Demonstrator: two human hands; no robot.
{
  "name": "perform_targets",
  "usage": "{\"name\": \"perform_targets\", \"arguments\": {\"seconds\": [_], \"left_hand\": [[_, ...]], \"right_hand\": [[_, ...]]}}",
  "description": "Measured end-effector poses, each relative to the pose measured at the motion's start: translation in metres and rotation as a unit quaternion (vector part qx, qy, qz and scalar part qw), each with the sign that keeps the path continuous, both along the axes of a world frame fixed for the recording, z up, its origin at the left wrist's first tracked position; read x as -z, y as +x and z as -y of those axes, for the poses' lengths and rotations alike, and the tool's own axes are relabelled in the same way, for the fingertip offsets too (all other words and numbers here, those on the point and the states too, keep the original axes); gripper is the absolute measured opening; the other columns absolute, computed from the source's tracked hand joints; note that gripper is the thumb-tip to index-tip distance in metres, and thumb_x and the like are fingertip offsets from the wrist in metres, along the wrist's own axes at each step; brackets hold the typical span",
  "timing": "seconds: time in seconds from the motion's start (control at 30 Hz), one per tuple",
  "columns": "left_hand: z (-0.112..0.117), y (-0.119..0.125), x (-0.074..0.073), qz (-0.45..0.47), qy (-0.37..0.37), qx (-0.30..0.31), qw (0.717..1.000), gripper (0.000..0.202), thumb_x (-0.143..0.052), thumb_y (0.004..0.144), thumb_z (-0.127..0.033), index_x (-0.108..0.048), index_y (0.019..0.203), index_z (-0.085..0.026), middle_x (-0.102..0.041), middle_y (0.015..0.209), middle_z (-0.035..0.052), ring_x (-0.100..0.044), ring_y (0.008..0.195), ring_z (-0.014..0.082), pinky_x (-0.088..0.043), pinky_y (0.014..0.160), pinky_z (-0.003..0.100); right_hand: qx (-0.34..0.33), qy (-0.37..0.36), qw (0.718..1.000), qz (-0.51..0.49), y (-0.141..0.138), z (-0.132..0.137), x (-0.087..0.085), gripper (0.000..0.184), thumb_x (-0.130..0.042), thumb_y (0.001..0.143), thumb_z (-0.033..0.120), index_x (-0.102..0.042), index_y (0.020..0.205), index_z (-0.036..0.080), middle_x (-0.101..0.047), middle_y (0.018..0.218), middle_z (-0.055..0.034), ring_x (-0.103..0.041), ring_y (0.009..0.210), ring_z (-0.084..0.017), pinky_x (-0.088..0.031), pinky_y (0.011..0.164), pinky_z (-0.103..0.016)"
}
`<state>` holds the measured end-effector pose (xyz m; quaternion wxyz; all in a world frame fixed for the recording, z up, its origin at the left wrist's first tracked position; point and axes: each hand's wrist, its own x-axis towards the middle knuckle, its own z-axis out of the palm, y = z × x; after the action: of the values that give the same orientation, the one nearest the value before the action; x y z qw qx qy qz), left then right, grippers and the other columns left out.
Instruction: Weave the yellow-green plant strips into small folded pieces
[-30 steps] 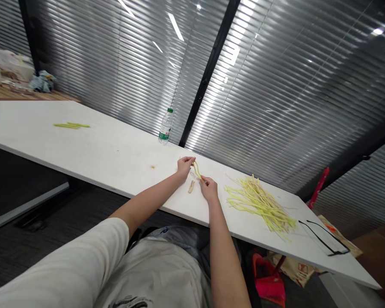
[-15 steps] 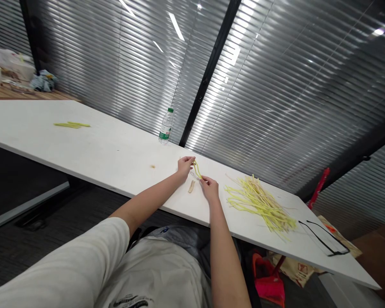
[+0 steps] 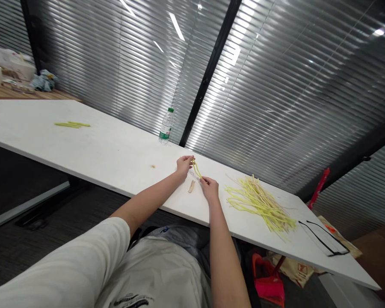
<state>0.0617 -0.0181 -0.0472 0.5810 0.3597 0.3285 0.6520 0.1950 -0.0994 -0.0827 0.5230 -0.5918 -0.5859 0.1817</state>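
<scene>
White table (image 3: 109, 154), yellow stalks pile (image 3: 259, 203), water bottle (image 3: 166, 126), perhaps peelings (image 3: 191, 186)

A long white table (image 3: 93, 149) is running across the room on a slant. Grey blinds (image 3: 291, 85) are covering the glazed wall behind it, split by a black post (image 3: 208, 72), and are reflecting strip lights. Dark carpet (image 3: 35, 239) is lying below. A wooden desk (image 3: 25, 95) is standing at far left.
</scene>
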Motion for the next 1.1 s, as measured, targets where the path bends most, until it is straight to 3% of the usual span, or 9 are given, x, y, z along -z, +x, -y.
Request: {"name": "perform_targets", "arguments": {"seconds": [0.2,0.7,0.97,1.1], "left_hand": [[0.0014,0.0005,-0.0006,0.000,-0.003,0.005,1.000,0.027,-0.068,0.063,-0.035,-0.059,0.076,-0.013,-0.065,0.088,0.0086,-0.057,0.064,0.0102,-0.039,0.056,0.022],[0.0010,0.0009,-0.0009,0.017,-0.004,0.003,1.000,0.025,-0.068,0.064,-0.034,-0.057,0.074,-0.014,-0.064,0.084,0.0077,-0.057,0.063,0.0105,-0.043,0.056,0.024],[-0.0009,0.0036,0.0025,0.017,-0.014,0.011,1.000,0.021,-0.066,0.067,-0.032,-0.055,0.073,-0.014,-0.062,0.082,0.0066,-0.056,0.061,0.0101,-0.045,0.056,0.025],[0.0019,0.0066,0.0046,0.006,-0.018,0.031,0.999,0.021,-0.066,0.068,-0.032,-0.055,0.072,-0.014,-0.061,0.080,0.0061,-0.057,0.062,0.0101,-0.045,0.056,0.024]], "right_hand": [[-0.016,0.002,1.000,-0.012,0.0024,-0.0009,0.0021,0.027,-0.059,0.069,0.038,-0.071,0.082,0.017,-0.070,0.081,-0.0049,-0.062,0.076,-0.019,-0.045,0.073,-0.029],[-0.002,-0.007,1.000,-0.006,0.0031,0.0015,-0.0012,0.027,-0.055,0.070,0.041,-0.068,0.069,0.017,-0.062,0.061,-0.0007,-0.054,0.062,-0.014,-0.039,0.061,-0.024],[0.000,-0.002,0.985,-0.171,0.0034,0.0019,-0.0018,0.040,-0.064,0.062,0.047,-0.068,0.084,0.013,-0.065,0.073,-0.0044,-0.048,0.053,-0.010,-0.037,0.048,-0.022],[0.011,0.032,0.965,-0.258,0.0050,0.0020,-0.0047,0.044,-0.069,0.060,0.045,-0.066,0.089,0.012,-0.060,0.064,-0.0008,-0.040,0.045,-0.006,-0.035,0.045,-0.021]]}}
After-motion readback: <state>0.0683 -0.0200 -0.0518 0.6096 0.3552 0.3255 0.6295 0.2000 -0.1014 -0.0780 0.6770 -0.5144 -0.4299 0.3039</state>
